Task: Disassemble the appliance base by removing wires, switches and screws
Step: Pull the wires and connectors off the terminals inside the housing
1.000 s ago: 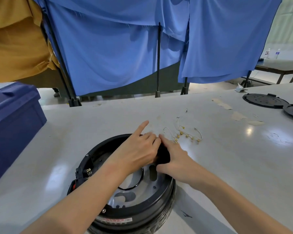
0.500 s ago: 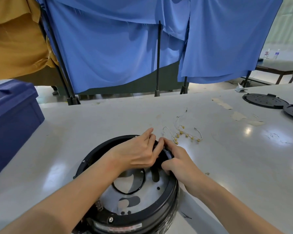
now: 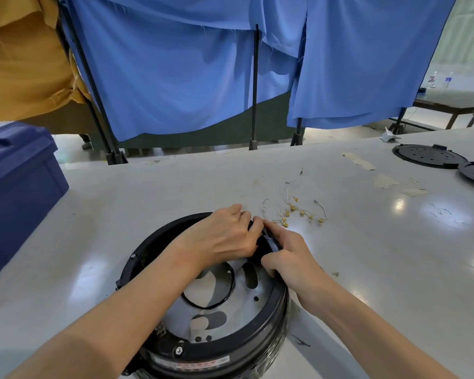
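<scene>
glossy black base, glossy table

The pale table bears the appliance base, loose wires (yellow-tipped), a blue bin and black discs.

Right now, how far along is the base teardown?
Done: a loose wire harness with yellow connectors lies on the table beyond the base. In hand: left hand and right hand both grip a black part at the base's far rim. Left: at least two screws sit in the rim, one nearest the camera; switches can't be made out.
</scene>
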{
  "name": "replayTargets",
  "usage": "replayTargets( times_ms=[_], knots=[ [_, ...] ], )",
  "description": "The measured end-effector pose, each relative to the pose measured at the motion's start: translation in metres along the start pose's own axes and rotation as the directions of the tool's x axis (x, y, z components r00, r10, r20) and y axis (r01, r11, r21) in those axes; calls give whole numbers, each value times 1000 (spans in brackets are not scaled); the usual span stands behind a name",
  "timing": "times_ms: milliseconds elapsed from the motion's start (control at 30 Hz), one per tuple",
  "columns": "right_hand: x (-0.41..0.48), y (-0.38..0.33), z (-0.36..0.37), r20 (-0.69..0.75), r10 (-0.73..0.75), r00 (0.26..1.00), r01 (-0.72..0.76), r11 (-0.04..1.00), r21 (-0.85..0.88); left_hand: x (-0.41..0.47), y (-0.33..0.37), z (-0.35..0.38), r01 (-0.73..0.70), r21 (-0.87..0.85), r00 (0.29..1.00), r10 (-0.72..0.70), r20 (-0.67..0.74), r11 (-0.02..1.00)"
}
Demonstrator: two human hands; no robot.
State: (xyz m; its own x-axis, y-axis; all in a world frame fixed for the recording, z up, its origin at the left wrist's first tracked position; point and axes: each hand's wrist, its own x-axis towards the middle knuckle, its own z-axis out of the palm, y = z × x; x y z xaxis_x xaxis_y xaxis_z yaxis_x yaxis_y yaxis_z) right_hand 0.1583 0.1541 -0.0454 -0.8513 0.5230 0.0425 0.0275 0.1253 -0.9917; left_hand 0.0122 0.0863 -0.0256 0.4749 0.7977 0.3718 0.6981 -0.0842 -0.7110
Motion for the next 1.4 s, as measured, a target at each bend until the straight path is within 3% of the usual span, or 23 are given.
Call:
replayTargets(
  times_ms=[133, 367, 567, 733, 800, 867, 933, 1000, 1100, 1200, 1400],
  knots=[
    [0, -2, 1, 4, 4, 1000, -4, 1000, -26, -5, 4, 2, 72, 17, 997, -72, 9, 997],
    [-2, -4, 0, 9, 17, 1000, -17, 1000, -13, -3, 0, 1, -78, 94, 992, 67, 111, 993],
    [-2, -3, 0, 19, 23, 1000, -23, 1000, -5, -3, -2, -4, -78, 42, 991, 73, 115, 996],
    [-3, -12, -3, 38, 15, 999, -13, 997, -73, -6, -2, -13, 164, -141, 974, -138, 182, 976],
    [-3, -16, -6, 76, 2, 997, 9, 990, -144, -10, -4, -16, 288, -190, 928, -224, 298, 938],
    [-1, -20, -10, 57, -6, 998, 23, 948, -319, -19, -8, -15, 426, -244, 866, -314, 391, 872],
    [2, -25, -11, 7, -35, 999, 33, 845, -534, -23, -8, -14, 475, -264, 840, -344, 419, 839],
    [5, -33, -4, -15, -82, 996, 45, 678, -734, -21, -6, -14, 465, -244, 835, -330, 439, 851],
    [8, -47, 9, 19, -139, 990, 56, 265, -963, -18, -6, -14, 539, -303, 798, -362, 482, 786],
    [10, -54, 24, 116, -140, 983, 114, -25, -993, -22, -7, -13, 573, -399, 793, -360, 492, 716],
    [14, -51, 40, 294, -77, 953, 272, -215, -938, -22, -5, -12, 516, -422, 831, -318, 456, 746]
  ],
)
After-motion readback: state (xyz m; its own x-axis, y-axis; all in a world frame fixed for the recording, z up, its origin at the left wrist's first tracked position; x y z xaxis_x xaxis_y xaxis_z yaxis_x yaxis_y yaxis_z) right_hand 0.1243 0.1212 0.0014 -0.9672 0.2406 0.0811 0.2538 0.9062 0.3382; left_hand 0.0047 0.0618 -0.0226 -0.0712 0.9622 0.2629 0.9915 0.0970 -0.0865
